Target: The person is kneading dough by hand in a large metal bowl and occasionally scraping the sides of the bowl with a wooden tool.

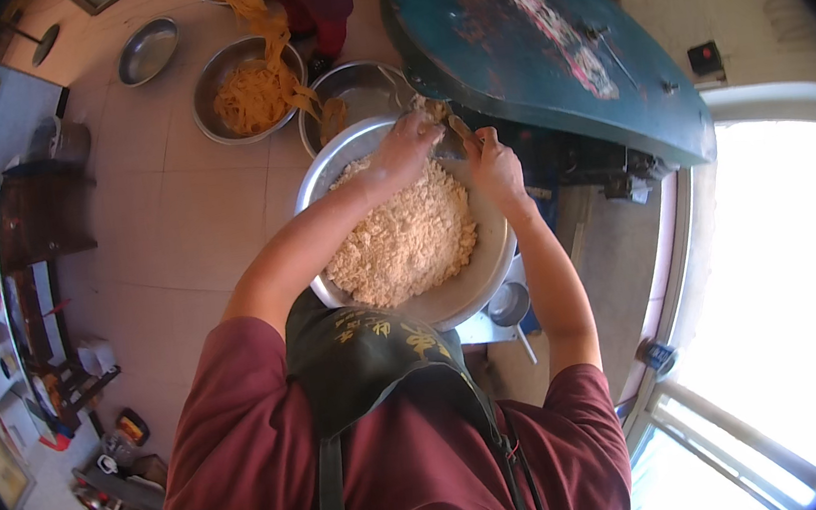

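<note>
A large metal bowl (494,260) in front of me holds pale, crumbly dough (406,240). Over its far rim my left hand (408,146) is bunched, fingers curled down beside the machine's lower edge; what they hold, if anything, is hidden. Close to its right, my right hand (495,166) is closed around a short wooden stick (462,132), whose tip points toward the left hand. Just past both hands lies a clump of dough-like material (431,107) under the blue-green machine (515,41).
A second metal bowl (315,99) stands beyond mine. Left of it, another bowl (199,102) holds orange-yellow sheets or strips (254,96), near a person in dark red clothing (325,8). An empty basin (148,51) sits on the tiled floor. A small pan (508,304) is at my right.
</note>
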### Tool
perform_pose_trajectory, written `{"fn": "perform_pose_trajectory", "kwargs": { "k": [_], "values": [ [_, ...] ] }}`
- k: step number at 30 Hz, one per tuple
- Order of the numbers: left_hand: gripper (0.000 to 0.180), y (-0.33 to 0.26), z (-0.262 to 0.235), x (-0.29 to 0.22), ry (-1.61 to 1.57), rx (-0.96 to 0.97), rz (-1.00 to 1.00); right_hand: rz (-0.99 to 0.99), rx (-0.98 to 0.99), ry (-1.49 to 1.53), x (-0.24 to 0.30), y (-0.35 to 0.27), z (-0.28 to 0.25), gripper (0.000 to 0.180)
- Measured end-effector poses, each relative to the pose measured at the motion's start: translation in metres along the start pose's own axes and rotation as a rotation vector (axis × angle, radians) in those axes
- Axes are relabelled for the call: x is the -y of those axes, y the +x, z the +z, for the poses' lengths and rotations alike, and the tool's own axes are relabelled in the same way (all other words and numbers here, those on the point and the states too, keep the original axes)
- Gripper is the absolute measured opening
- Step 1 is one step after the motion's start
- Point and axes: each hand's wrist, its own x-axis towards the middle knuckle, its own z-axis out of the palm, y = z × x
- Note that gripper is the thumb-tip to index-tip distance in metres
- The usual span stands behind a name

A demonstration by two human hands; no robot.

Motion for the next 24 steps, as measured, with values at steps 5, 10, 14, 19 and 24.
{"fn": "perform_pose_trajectory", "kwargs": {
  "k": [5,10,14,19,24],
  "values": [
    [0.060,-0.057,-0.017,0.008,-0.131,0.058,-0.024,-0.044,-0.020,0.177,-0.050,-0.076,-0.020,0.024],
    [0.044,-0.152,0.041,0.088,-0.153,-0.021,-0.396,-0.096,-0.131,0.087,-0.123,-0.147,0.012,0.024],
    [0.035,-0.094,0.050,0.118,-0.468,0.273,-0.704,0.011,-0.189,0.262,-0.143,-0.161,0.054,0.027],
    [0.069,-0.069,0.042,0.138,-0.723,0.434,-0.862,-0.022,-0.281,0.264,-0.139,-0.165,0.074,0.023],
    [0.087,-0.047,0.050,0.138,-0.660,0.567,-1.136,-0.027,-0.281,0.311,-0.139,-0.168,0.074,0.022]
  ]
}}
